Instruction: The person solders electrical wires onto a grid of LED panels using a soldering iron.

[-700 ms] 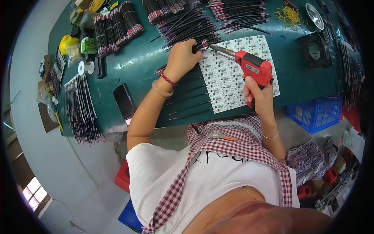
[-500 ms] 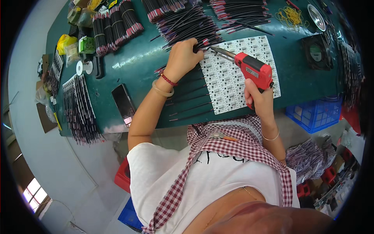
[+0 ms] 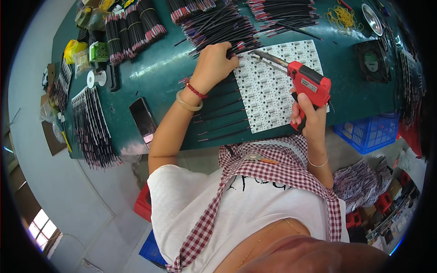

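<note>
My right hand [image 3: 313, 119] is wrapped round the grip of a red and black soldering gun [image 3: 310, 84]. Its metal tip points left, over the top left part of a white circuit board sheet [image 3: 283, 91] printed with many repeated small boards. At that sheet's upper left edge, my left hand [image 3: 214, 63] has thumb and fingers pinched together, apparently on a black wire whose held end is mostly hidden. Several thin black wires [image 3: 223, 126] stretch leftward from the sheet's left edge. Just beyond my left fingers lies a heap of black wires [image 3: 221, 29] with red and white ends.
Bundled black wires [image 3: 132, 34] lie far left. A phone [image 3: 143, 120], solder spool [image 3: 96, 79] and wired board strips [image 3: 93, 127] are on the left of the green table [image 3: 173, 59]. Right are a black fan [image 3: 372, 61], yellow rubber bands [image 3: 342, 20] and a metal bowl [image 3: 372, 19].
My right hand has shifted right with the soldering gun, drawing its tip away from my left fingertips. My left hand stays at nearly the same place on the sheet's edge.
</note>
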`<state>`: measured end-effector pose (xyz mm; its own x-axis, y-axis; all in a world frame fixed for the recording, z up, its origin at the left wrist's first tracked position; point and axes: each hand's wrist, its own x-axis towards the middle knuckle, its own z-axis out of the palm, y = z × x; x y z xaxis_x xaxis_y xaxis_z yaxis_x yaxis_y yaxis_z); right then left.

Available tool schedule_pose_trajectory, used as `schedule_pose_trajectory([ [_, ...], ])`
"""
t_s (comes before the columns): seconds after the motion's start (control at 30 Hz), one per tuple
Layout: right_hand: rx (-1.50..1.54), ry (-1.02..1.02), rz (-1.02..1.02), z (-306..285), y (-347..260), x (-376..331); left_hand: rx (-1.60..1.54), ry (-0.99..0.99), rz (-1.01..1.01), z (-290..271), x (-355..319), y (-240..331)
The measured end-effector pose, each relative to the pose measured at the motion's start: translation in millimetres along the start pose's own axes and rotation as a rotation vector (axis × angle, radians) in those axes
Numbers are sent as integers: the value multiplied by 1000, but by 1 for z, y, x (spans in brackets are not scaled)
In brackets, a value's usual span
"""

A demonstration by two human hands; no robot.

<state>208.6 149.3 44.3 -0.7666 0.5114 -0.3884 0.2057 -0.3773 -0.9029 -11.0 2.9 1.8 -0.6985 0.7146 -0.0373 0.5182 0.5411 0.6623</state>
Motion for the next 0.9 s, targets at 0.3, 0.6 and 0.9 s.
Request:
schedule_pose_trajectory([
  [0.3, -14, -32, 24, 0, 7, 3, -26, -80, 12, -4, 5, -3],
  [0.6, -77, -48, 17, -3, 15, 2, -15, -96, 17, -6, 5, -1],
  [0.9, -99, -62, 11, 1, 12, 3, -13, -104, 1, -7, 5, -1],
])
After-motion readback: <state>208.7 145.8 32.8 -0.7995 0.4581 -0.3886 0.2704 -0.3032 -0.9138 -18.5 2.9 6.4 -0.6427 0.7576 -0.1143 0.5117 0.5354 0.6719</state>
